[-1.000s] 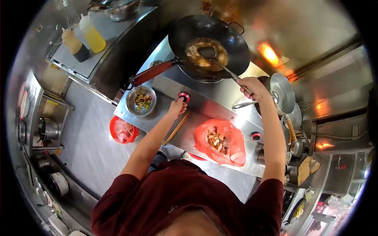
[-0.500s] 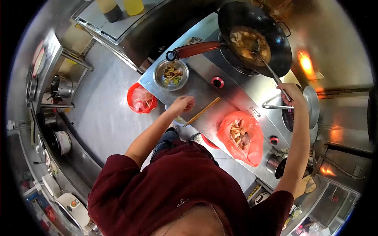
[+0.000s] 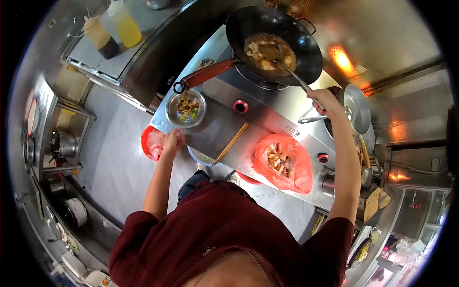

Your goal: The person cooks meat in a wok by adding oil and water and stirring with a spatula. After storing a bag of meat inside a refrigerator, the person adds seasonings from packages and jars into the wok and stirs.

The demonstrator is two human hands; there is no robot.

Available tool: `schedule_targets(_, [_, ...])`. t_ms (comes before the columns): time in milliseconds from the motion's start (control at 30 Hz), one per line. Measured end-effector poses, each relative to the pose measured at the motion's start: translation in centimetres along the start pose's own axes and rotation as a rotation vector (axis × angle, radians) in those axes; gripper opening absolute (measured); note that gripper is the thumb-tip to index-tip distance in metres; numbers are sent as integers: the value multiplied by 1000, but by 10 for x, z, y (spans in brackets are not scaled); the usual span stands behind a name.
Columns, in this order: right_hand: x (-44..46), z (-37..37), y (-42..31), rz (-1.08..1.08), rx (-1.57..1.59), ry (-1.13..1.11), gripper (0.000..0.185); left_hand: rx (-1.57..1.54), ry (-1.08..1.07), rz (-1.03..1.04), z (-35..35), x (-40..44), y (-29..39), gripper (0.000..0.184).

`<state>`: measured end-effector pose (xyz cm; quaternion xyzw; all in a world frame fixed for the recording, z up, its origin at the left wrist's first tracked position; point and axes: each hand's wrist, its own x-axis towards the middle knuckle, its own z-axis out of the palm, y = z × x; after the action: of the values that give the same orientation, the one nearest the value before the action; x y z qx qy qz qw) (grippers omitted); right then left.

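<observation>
My right hand (image 3: pixel 326 103) is wrapped round the handle of a ladle (image 3: pixel 300 80), whose head dips into the brown, soupy food in a black wok (image 3: pixel 308 48). The wok sits tilted on the burner, its red-brown handle (image 3: pixel 210 73) pointing left. My left hand (image 3: pixel 170 141) is closed on a small crumpled, see-through plastic bag (image 3: pixel 180 137) at the counter's edge, beside a red bin (image 3: pixel 146 143). Just above that hand stands a steel bowl (image 3: pixel 170 113) with browned pieces and green bits. A pair of chopsticks (image 3: pixel 231 143) lies across the counter.
A red plastic bag (image 3: pixel 301 178) of sliced food rests at the counter's front. Right of the wok are a metal pan (image 3: pixel 357 107) and another ladle (image 3: pixel 311 119). Two squeeze bottles, one dark (image 3: pixel 103 40) and one yellow (image 3: pixel 126 29), stand upper left.
My left hand has moved left, from near the chopsticks to beside the red bin, with the crumpled bag. My right hand keeps the ladle in the wok. The whole view has shifted.
</observation>
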<state>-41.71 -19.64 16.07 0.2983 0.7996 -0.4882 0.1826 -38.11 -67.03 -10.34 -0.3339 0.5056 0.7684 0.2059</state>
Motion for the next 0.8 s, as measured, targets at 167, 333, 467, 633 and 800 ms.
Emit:
schedule_targets(167, [-31,10,-2,-82,65,41,19,-10,-1,-43,-31,3,-3,14])
schedule_targets(333, [-54,4,-15,-87,46,76,20,-3,-139,-6,-62,9,8,11])
schedule_targets(467, [-73,0,-15,-85,24,95,21,-30,-171,66,-93,26,2,13])
schedule_targets(633, [-107,-2,-10,-79,-20,97,20,-28,2,51,-83,-24,15,13])
schedule_targets(800, [-134,-12,11,-101,-86,62,19,-49,-25,62,-98,-51,-13,9])
